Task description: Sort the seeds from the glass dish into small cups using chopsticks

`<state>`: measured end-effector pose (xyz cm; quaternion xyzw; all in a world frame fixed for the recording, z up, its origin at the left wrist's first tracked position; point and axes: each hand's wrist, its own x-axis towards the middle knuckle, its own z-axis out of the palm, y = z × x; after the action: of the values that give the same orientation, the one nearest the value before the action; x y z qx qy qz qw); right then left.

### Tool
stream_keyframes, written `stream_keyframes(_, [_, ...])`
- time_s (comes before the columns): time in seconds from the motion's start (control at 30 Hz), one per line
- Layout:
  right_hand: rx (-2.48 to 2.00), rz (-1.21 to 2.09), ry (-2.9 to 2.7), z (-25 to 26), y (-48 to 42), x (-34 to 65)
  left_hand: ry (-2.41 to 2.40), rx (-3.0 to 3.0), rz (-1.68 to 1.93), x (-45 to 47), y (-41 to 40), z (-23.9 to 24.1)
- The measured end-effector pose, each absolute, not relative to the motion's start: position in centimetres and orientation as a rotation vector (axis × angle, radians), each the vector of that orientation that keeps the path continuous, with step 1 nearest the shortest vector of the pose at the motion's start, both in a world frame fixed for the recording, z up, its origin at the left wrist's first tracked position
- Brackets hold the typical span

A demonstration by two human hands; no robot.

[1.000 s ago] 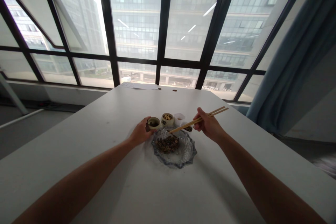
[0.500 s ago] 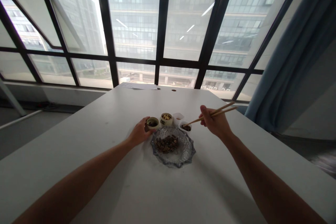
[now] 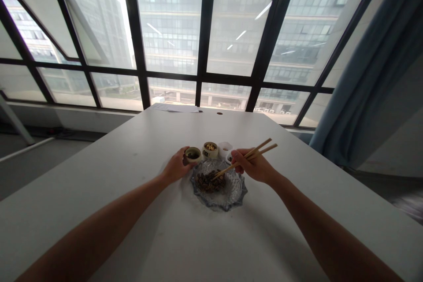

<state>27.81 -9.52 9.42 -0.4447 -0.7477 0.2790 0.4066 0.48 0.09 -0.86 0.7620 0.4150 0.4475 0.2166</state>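
Observation:
My right hand is closed round a pair of wooden chopsticks, whose tips rest at a heap of dark brown dried pieces. That heap lies in a clear, scallop-edged glass dish. With my left hand I grip the side of a small round cup with dark bits inside. Beside it stands a cream cup with dark writing and pale yellowish pieces. Farther right is a white cup. Another white cup is mostly hidden behind my right hand.
The dish and cups stand on a white table. White paper sheets lie at its far edge, near a round brown spot. Tall dark-framed windows rise behind, and a blue curtain hangs at the right.
My right hand has moved left, bringing the chopstick tips from the right white cup to the heap in the glass dish. My left hand stays on its cup.

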Motion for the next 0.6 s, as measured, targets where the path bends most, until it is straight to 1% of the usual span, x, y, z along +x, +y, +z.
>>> stream_keyframes(0.17, [-1.112,0.657,-1.965,9.0,-9.5,27.7,1.133,2.116,1.267,0.5,0.1,-0.8])
stream_keyframes(0.3, [-1.124,0.676,-1.908,9.0,-9.5,27.5,1.151,2.121,1.243,0.4,0.1,-0.9])
stream_keyframes(0.47, [-1.14,0.727,-1.619,9.2,-8.8,27.6,1.123,2.129,1.251,0.5,0.4,-1.4])
stream_keyframes(0.6, [-1.077,0.729,-1.304,9.0,-7.5,28.5,1.051,2.114,1.408,0.4,1.0,-2.0])
